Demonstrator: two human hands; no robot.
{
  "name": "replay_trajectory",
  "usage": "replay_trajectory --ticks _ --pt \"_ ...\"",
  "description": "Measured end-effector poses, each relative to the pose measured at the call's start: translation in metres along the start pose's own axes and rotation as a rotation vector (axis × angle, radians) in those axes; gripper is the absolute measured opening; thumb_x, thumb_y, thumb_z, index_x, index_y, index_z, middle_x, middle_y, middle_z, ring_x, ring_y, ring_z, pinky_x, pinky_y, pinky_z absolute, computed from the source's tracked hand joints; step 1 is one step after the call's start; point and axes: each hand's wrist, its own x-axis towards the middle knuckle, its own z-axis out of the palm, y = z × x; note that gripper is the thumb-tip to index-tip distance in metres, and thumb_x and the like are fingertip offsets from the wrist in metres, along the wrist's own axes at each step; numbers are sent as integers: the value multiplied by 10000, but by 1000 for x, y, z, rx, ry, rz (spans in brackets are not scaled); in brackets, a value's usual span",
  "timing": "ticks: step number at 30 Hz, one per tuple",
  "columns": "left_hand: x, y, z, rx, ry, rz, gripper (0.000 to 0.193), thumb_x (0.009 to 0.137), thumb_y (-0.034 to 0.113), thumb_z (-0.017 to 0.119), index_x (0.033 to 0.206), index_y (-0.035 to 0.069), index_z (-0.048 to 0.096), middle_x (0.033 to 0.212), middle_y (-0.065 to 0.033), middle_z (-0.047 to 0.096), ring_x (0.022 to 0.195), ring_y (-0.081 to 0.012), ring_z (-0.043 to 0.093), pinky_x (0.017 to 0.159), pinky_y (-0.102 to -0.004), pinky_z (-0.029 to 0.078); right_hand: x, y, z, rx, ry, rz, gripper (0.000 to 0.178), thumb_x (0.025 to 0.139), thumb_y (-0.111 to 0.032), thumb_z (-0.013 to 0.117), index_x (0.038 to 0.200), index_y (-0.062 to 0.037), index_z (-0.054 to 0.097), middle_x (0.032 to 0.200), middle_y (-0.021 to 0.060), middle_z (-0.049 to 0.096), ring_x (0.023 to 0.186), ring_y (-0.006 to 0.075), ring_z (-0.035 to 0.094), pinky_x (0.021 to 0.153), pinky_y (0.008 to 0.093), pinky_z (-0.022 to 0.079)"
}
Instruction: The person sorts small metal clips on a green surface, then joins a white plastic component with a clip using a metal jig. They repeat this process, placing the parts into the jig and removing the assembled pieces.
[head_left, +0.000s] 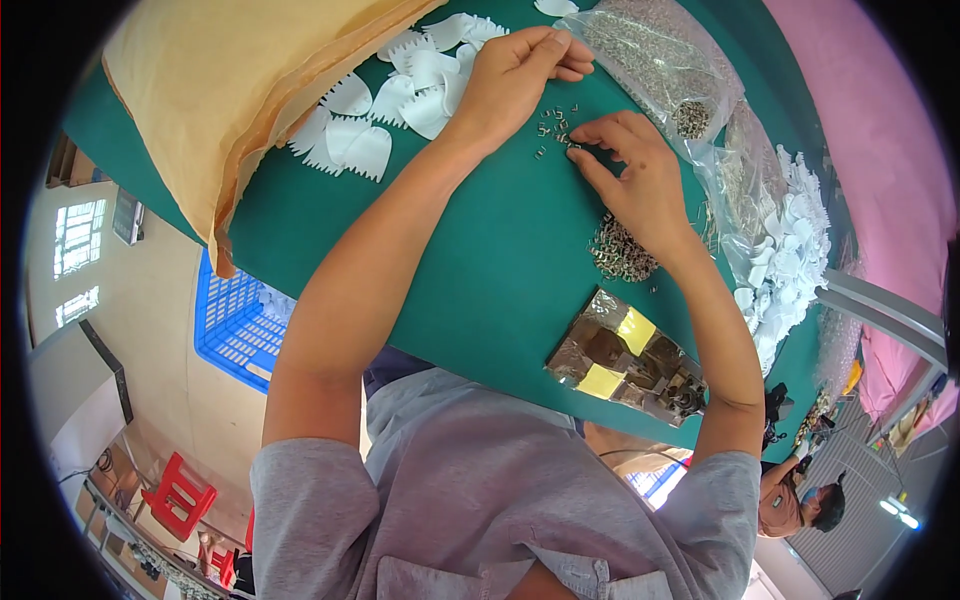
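Picking, probably: right hand (632, 165) at small metal clips (560, 126) on counter (490, 260), thumb and forefinger close, hold unclear; left hand (523, 72) curled, contents unclear; next likely needs fine pinch.

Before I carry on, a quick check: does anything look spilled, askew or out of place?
Only a mild oddity: a few small metal pieces lie scattered by the right hand, apart from the larger metal heap. They look strayed, though they may be spread deliberately. Nothing looks plainly damaged.
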Motion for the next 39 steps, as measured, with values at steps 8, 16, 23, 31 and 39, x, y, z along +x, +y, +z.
replay_trajectory --ticks 8,16,23,31,39 --pt "1 -3 3 -48 31 21 355 1121 224 511 1115 -54 732 1042 -111 762 967 -168 723 899 -297 580 -2 -8 8 -79 64 49 127 889 -181 774 973 -87 758 954 53 686 924 260 662 770 396 545" --pt "1 -1 2 -17 5 -7 369 1127 253 497 1120 -37 726 1083 -107 754 1028 -178 726 965 -305 568 -10 -4 2 -16 50 96 98 888 -116 750 971 -63 748 941 73 693 925 279 678 778 407 549" --pt "1 -8 2 -29 38 37 363 1120 235 512 1104 -50 736 1024 -115 766 942 -168 729 891 -296 584 -20 -7 -32 -269 -86 98 122 876 -103 745 997 -89 750 936 58 711 930 279 681 783 407 553" --pt "7 -17 5 -53 39 22 373 1119 249 513 1102 -47 740 1015 -113 769 936 -168 728 884 -302 584 -4 -13 1 -23 34 -11 163 891 -132 747 1053 -119 749 979 36 708 967 262 672 781 391 554" --pt "7 -21 4 -21 50 25 368 1120 240 509 1095 -45 741 1009 -114 771 934 -169 731 881 -303 586 2 -11 11 -38 36 22 136 902 -158 756 1027 -105 755 973 39 700 970 251 671 783 388 555"
